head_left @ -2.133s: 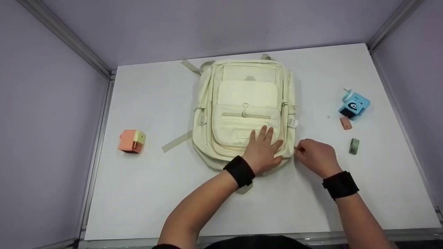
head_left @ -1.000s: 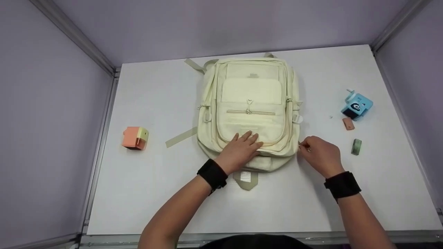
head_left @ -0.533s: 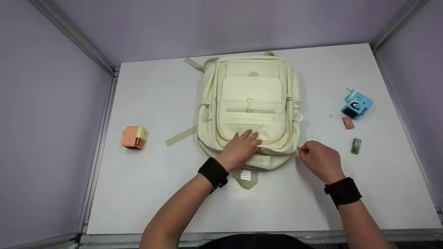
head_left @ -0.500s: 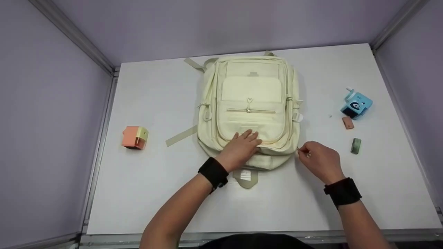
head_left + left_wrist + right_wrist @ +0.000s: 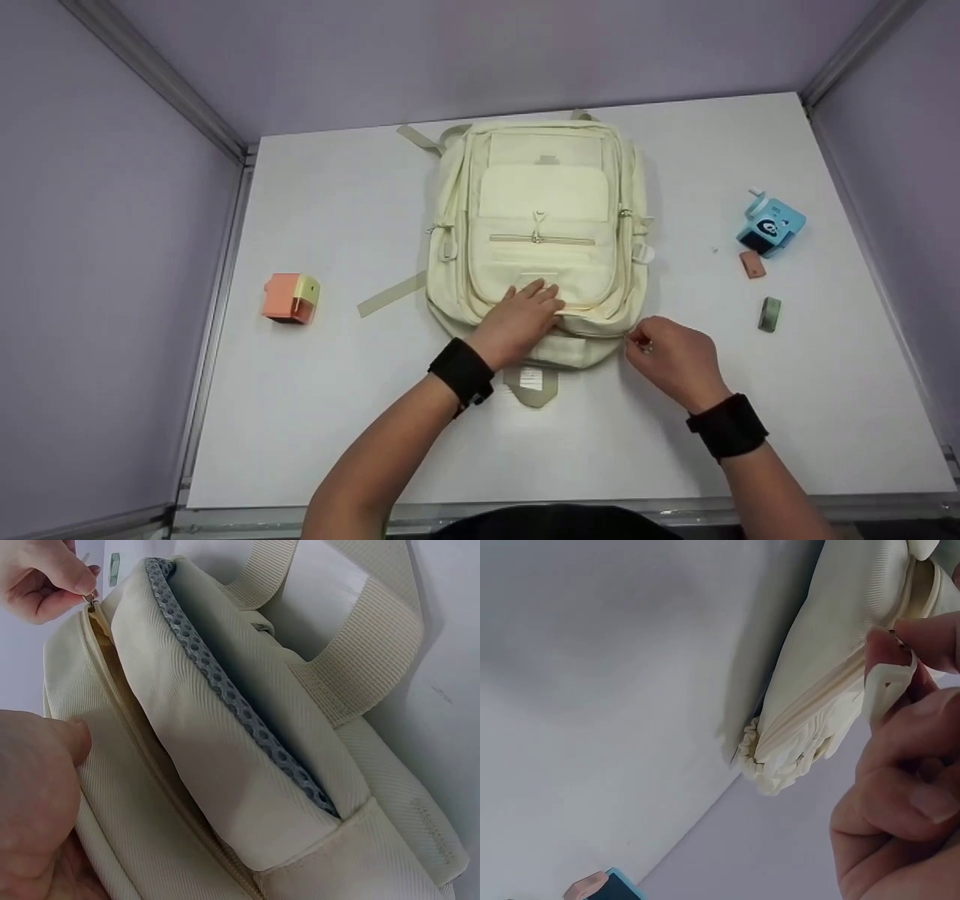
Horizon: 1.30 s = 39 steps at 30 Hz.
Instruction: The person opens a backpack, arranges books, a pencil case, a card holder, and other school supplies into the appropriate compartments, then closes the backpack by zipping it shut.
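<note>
A cream backpack [image 5: 544, 195] lies front side up on the white table. My left hand [image 5: 517, 322] rests on its lower front with the fingers extended. At the bag's lower right corner, my right hand [image 5: 675, 364] pinches a zipper pull [image 5: 887, 686], whose pale tab shows between thumb and forefinger in the right wrist view. The zipper [image 5: 154, 765] runs along the bag's bottom edge in the left wrist view, parted behind the slider, with a yellowish lining inside. Beside it is a pocket edged with grey mesh [image 5: 225, 686].
An orange and yellow box-shaped sharpener [image 5: 285, 296] stands at the left. On the right are a blue crank sharpener [image 5: 772, 226], a small pinkish block [image 5: 752, 264] and a green one [image 5: 769, 314]. Loose straps [image 5: 391, 294] stick out from the bag.
My left hand has shifted left across the bag's lower front and then stayed. My right hand has drawn the zipper pull round the lower right corner, toward me and leftward.
</note>
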{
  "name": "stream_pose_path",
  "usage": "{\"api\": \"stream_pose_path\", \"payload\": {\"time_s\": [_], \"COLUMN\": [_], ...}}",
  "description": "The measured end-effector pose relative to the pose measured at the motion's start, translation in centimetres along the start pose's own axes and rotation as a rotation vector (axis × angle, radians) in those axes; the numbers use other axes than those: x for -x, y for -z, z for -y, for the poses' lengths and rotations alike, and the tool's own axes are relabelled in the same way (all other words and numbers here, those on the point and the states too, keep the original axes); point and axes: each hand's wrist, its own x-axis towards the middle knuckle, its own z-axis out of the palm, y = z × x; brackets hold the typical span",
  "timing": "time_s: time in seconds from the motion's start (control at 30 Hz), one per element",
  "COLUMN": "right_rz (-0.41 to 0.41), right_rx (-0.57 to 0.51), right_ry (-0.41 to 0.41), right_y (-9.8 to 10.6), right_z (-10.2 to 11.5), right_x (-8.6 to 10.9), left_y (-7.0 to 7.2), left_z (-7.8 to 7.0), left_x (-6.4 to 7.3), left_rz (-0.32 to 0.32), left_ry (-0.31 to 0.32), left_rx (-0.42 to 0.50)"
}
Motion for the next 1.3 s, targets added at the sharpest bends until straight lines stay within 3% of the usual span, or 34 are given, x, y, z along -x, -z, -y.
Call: {"api": "stream_pose_path", "payload": {"time_s": [0.37,0.6,0.83,1.0,1.3], "right_rz": [-0.001,-0.010,0.007,0.011,-0.019], "right_rx": [-0.009,-0.009,-0.026,-0.040,-0.040], "right_ry": [0.042,0.026,0.024,0.019,0.008], "right_y": [-0.6,-0.5,-0.8,-0.9,-0.6], "right_z": [1.2,1.1,0.5,0.0,-1.1], "right_x": [-0.2,-0.2,-0.5,-1.1,-2.7], "left_y": [0.4,0.7,0.7,0.3,0.4], "left_z": [0.1,0.3,2.3,3.6,2.0], "left_x": [0.1,0.2,1.7,2.8,2.3], "left_rz": [0.018,0.054,0.033,-0.008,-0.037], "left_ry": [-0.008,-0.019,-0.102,-0.101,-0.041], "left_rx": [-0.020,-0.004,-0.029,-0.048,-0.079]}}
